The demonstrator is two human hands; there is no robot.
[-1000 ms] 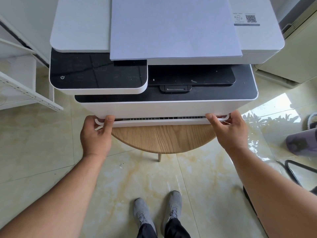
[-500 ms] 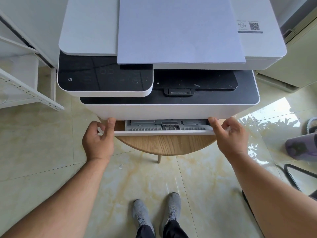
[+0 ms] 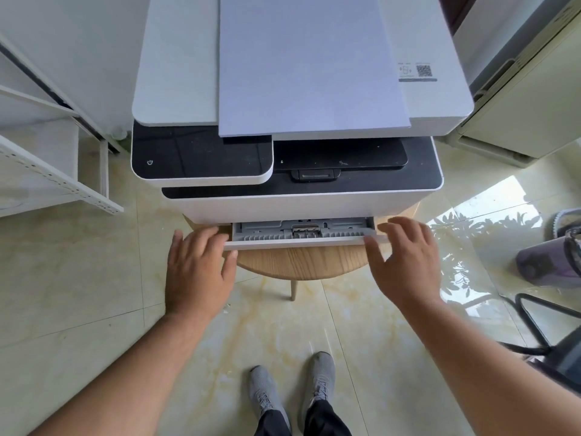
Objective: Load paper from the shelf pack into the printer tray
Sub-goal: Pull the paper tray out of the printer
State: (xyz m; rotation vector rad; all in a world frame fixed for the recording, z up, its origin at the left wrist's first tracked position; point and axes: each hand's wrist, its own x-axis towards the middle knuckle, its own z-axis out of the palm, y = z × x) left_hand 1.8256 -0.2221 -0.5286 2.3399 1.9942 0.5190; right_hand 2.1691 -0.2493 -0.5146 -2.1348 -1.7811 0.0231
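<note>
Nearest the camera, a pair of grey knit sneakers (image 3: 292, 394) stands on the glossy cream marble-patterned floor tiles (image 3: 94, 278). Above them both bare forearms reach forward. The left hand (image 3: 198, 269) is spread wide with fingers relaxed, its fingertips touching the left end of the white plastic printer tray (image 3: 301, 239) and its thumb just under the tray's front lip; it grips nothing. The right hand (image 3: 405, 262) is likewise open — fingers straight and fanned out, the thumb touching the tray's right front corner.

The tray is pulled partway out of the base of the white-and-black desktop printer (image 3: 301, 196), showing a grey ribbed interior and a small metal-coloured clip at its centre; no sheets are visible in the exposed part. The printer sits on a round light wooden side table (image 3: 301, 262), whose front edge and one leg show beneath the tray.

On the printer's flat white lid lies a stack of plain white paper (image 3: 311, 67), its near edge overhanging the dark output slot — well apart from the tray below. A small QR-code sticker (image 3: 418, 72) sits on the lid to the right of the stack.

To the left stands a white metal shelf frame (image 3: 56, 184); to the right, a purple-grey object (image 3: 547, 262) rests on the floor, too blurred to identify.
</note>
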